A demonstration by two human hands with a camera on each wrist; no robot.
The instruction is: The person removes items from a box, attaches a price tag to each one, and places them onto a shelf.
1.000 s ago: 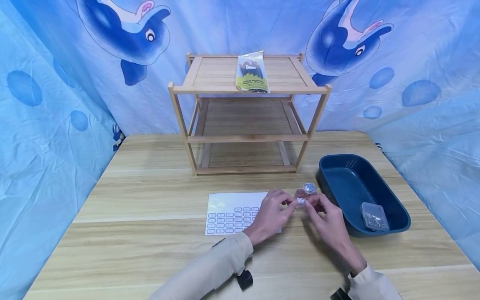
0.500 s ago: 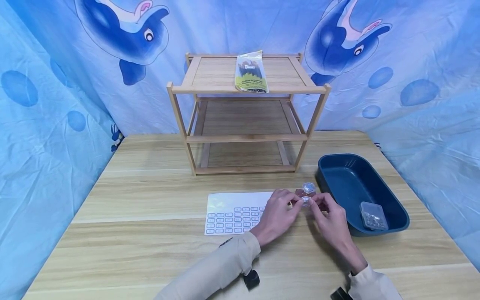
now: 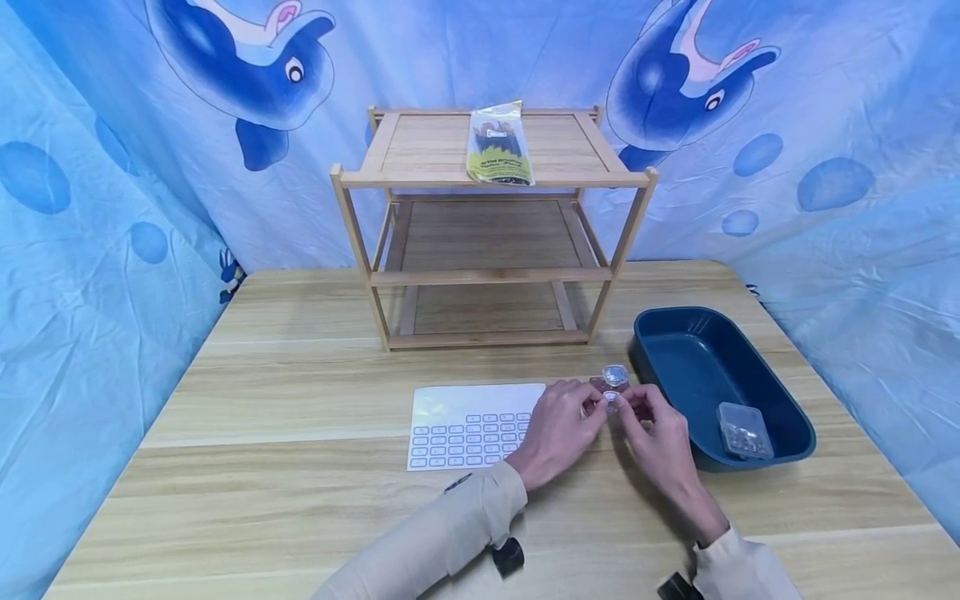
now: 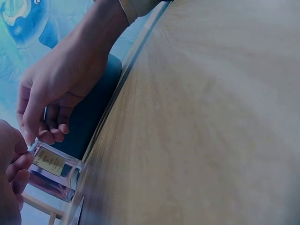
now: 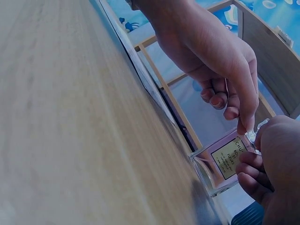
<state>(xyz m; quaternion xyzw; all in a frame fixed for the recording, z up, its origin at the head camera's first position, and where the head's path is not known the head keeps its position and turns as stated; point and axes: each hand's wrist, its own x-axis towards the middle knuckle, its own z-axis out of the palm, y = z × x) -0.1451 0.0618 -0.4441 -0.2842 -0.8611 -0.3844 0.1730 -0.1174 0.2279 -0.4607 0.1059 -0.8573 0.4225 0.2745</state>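
Note:
A perfume bottle (image 5: 213, 161) with pink liquid, a clear cap (image 3: 616, 375) and a pale printed front label (image 5: 229, 157) stands upright on the table. Just in front of it in the head view is a small white sticker (image 3: 611, 397), pinched from the left by my left hand (image 3: 561, 427) and from the right by my right hand (image 3: 660, 437). In the wrist views, the fingertips meet close to the bottle's upper part. Whether the sticker touches the glass is hard to tell. My left forearm and hand cover part of a white sticker sheet (image 3: 450, 400) printed with small blue-outlined labels.
A dark blue bin (image 3: 686, 354) stands to the right, holding a clear plastic box (image 3: 746, 431) of small pieces. Behind is a three-tier wooden rack (image 3: 491, 273) with a yellow-and-clear packet (image 3: 500, 154) on top. Patterned blue curtains (image 3: 465, 50) hang around the table.
My left hand has shifted right, bringing the sticker from left of the bottle's cap to below it in the head view. The right hand stays almost in place, still pinching.

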